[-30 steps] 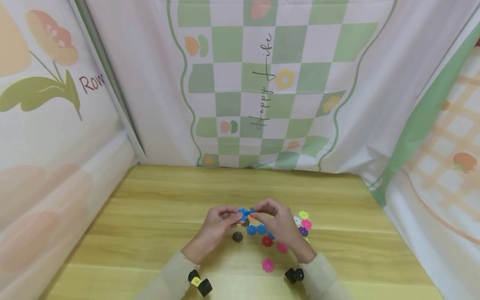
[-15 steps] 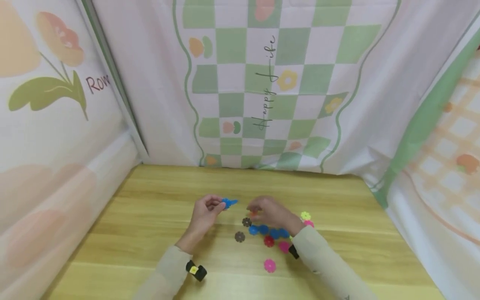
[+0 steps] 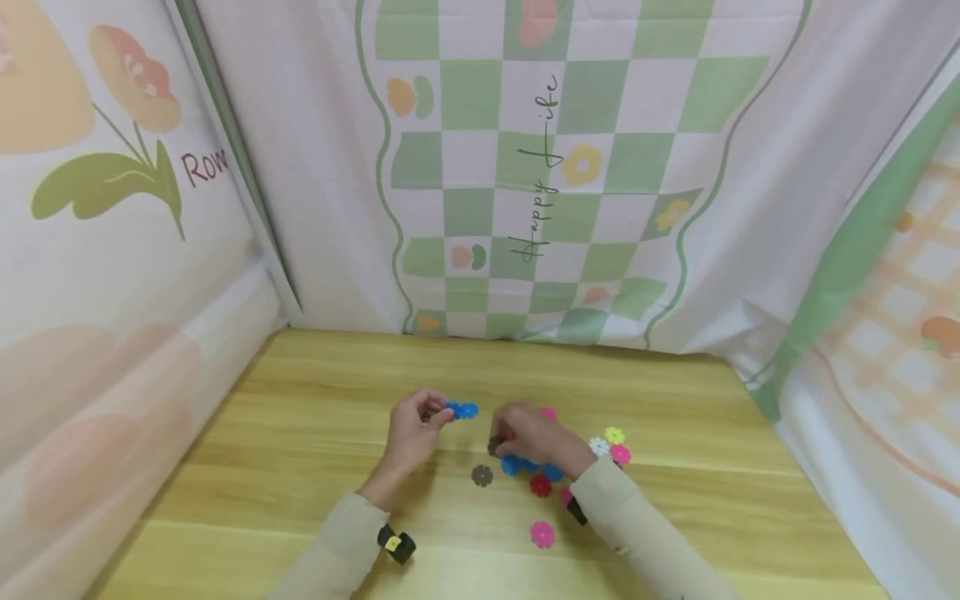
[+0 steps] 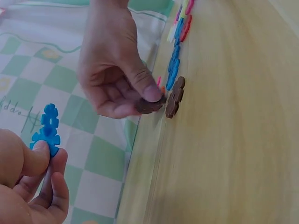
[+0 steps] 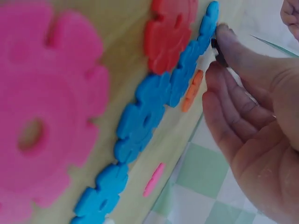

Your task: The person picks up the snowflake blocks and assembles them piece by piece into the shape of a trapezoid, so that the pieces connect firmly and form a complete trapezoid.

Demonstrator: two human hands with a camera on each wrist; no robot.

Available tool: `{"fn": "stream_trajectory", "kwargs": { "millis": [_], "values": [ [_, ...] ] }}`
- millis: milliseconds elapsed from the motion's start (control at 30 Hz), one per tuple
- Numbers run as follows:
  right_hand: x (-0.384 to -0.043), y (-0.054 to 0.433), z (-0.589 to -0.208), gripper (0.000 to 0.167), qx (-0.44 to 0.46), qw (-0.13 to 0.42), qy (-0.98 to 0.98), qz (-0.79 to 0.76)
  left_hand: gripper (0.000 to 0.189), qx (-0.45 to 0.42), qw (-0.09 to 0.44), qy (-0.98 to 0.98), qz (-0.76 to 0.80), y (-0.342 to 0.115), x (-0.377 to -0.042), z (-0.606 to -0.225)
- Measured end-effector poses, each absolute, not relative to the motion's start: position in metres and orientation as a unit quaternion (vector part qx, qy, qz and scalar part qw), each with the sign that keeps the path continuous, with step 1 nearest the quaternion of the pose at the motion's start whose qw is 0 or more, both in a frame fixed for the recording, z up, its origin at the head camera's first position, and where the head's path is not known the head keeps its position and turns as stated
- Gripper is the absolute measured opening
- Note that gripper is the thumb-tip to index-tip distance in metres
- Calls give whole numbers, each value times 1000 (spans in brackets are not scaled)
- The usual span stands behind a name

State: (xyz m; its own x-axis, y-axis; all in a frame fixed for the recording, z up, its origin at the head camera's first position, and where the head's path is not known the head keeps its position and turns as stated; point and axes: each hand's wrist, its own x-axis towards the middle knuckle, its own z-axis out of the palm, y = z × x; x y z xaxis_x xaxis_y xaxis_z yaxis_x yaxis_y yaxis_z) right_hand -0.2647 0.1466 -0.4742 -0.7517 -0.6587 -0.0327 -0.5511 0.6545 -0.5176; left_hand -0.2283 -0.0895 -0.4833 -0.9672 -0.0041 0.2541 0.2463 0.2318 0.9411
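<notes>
My left hand [image 3: 411, 429] pinches joined blue flower-shaped discs [image 4: 50, 123] between thumb and fingers, held above the table at the left. To its right, my right hand [image 3: 528, 433] is low over the table and pinches a brown flower-shaped disc [image 4: 150, 104] by its edge. A second brown disc [image 3: 482, 476] lies near it on the wood. Under and beside the right hand runs a row of blue discs [image 5: 144, 119], partly hidden in the head view. A red disc [image 3: 540, 485] lies just in front of that row.
A pink disc [image 3: 542, 534] lies nearer the front of the wooden table [image 3: 315, 367]. White [image 3: 598, 447], yellow [image 3: 614, 435] and pink discs are grouped at the right. An orange disc [image 5: 192, 91] sits beyond the blue row. Printed curtains [image 3: 330, 208] enclose the table's back and sides.
My hands have parted: the left moved left with the joined blue discs, and the right let go of them. The right hand has come down and picked up a brown disc.
</notes>
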Motion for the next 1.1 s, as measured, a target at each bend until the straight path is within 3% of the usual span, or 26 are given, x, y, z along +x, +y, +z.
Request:
{"fn": "stream_trajectory", "kwargs": {
  "millis": [133, 667, 1100],
  "values": [
    [-261, 153, -471, 12, -309, 110, 892, -311, 7, -88, 106, -783, -607, -88, -227, -484],
    [-235, 172, -451, 15, -230, -19, 852, -470, 10, -99, 96, -786, -603, -79, -218, -478],
    [-219, 163, -459, 16, -234, -68, 779, -578, 8, -112, 77, -777, -614, -71, -211, -475]
  ]
}}
